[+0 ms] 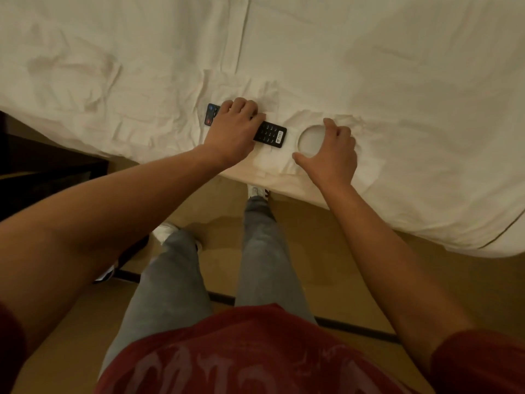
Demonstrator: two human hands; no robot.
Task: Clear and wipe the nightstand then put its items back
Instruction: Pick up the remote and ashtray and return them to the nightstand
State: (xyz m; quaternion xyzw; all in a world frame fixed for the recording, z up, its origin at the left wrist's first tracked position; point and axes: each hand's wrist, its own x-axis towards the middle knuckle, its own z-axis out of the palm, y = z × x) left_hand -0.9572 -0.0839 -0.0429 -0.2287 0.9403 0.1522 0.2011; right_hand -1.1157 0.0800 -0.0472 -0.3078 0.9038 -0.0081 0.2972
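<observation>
A black remote control (pixel 271 132) lies on the white bed sheet (pixel 369 81) near the bed's edge. My left hand (pixel 233 129) covers its middle, fingers curled over it; coloured buttons show at its left end. To its right a round white cup-like object (pixel 311 140) sits in the sheet, seen from above. My right hand (pixel 332 155) wraps around it, thumb on the near side and fingers on the far right side. The dark nightstand (pixel 42 172) is at the left, beside the bed.
I stand on a tan floor (pixel 326 237) between the nightstand and the bed, with my legs and white shoes below the hands. The wrinkled sheet stretches across the whole upper view.
</observation>
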